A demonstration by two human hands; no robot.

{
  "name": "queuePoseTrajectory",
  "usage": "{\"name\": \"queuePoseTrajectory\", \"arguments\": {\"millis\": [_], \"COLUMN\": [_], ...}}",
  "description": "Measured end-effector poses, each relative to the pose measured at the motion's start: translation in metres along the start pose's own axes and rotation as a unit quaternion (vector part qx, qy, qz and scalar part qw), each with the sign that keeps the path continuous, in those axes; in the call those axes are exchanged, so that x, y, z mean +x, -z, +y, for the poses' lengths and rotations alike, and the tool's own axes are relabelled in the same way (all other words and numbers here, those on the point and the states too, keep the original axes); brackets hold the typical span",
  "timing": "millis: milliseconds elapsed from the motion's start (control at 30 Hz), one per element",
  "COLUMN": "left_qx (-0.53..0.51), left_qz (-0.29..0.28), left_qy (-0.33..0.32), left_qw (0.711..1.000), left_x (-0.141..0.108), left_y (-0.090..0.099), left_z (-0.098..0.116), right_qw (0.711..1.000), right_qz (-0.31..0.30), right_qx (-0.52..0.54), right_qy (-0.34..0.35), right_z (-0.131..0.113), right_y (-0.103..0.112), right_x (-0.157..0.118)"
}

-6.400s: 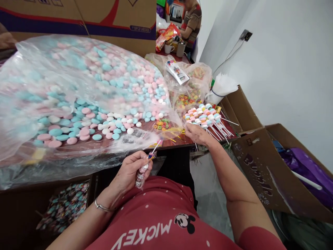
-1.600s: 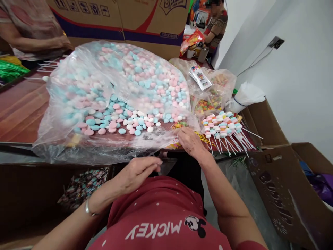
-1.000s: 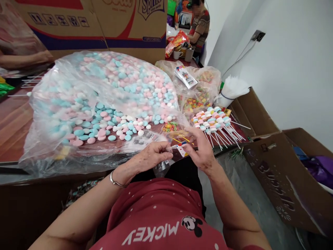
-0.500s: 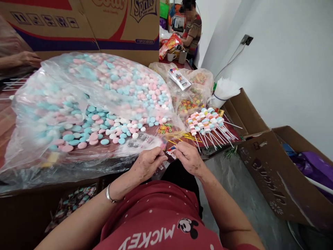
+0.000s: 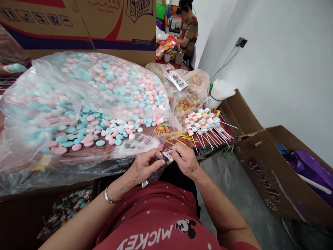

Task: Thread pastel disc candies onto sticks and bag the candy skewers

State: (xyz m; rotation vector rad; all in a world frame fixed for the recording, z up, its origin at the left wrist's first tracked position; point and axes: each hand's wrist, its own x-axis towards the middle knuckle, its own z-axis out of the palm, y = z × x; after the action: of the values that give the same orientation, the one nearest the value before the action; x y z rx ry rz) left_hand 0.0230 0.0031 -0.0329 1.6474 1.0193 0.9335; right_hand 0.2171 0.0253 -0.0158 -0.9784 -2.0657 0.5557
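Note:
Between my two hands, at the table's front edge, is a small clear printed bag (image 5: 168,155). My left hand (image 5: 148,165) pinches its left side, and part of the clear film hangs below the palm. My right hand (image 5: 186,160) grips its upper right end with closed fingers. Behind them lie flat printed bags (image 5: 139,144), yellow ties (image 5: 186,138) and a few fruit-coloured rings (image 5: 161,129). Candy skewers (image 5: 201,121) on white sticks are piled to the right. A large clear sack of pink, blue and white candies (image 5: 104,86) spreads over the left of the table.
Behind the sack stands a big carton (image 5: 117,34). A stack of printed cards (image 5: 176,79) lies on bags of rings, beside a white tub (image 5: 214,100). Open cartons (image 5: 260,166) stand at right, candy lollies (image 5: 67,208) below left. Another person (image 5: 188,31) is at the back.
The view has shifted slightly. The small bag shows more between my hands, its film now hanging below my left hand. The other person's hand at far left has gone; a candy skewer shows there.

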Motion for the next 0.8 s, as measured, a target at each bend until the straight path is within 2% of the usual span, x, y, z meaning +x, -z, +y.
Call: {"name": "queuePoseTrajectory", "arguments": {"millis": [167,300,400,467,533,600,667,733,800], "left_qx": [-0.012,-0.014,-0.052,-0.06,-0.045,-0.03,-0.033,-0.043,-0.058], "left_qz": [0.017,0.005,-0.013,-0.01,0.012,0.039,0.057,0.068,0.077], "left_qy": [0.014,0.009,0.021,0.021,0.012,0.005,0.007,0.015,0.029], "left_qw": [1.0,1.0,0.998,0.998,0.999,0.999,0.998,0.997,0.995], "left_x": [0.001,0.002,-0.001,-0.004,-0.005,-0.005,-0.005,-0.004,-0.003], "left_y": [-0.002,-0.002,-0.001,0.0,0.0,0.0,-0.001,-0.001,-0.001], "left_z": [-0.003,-0.004,-0.007,-0.009,-0.011,-0.014,-0.016,-0.017,-0.018], "right_qw": [0.999,1.0,0.994,0.969,0.93,0.892,0.869,0.863,0.862], "right_qz": [0.004,0.001,0.088,0.171,0.2,0.163,0.128,0.115,0.129], "right_qx": [-0.027,0.007,-0.04,-0.146,-0.278,-0.389,-0.447,-0.463,-0.463], "right_qy": [0.024,0.014,-0.041,-0.099,-0.136,-0.164,-0.17,-0.166,-0.158], "right_z": [-0.002,-0.005,0.011,0.035,0.064,0.09,0.108,0.117,0.118], "right_y": [-0.002,0.004,0.026,0.047,0.066,0.079,0.084,0.084,0.083], "right_x": [0.0,0.002,0.0,-0.005,-0.011,-0.017,-0.02,-0.022,-0.021]}}
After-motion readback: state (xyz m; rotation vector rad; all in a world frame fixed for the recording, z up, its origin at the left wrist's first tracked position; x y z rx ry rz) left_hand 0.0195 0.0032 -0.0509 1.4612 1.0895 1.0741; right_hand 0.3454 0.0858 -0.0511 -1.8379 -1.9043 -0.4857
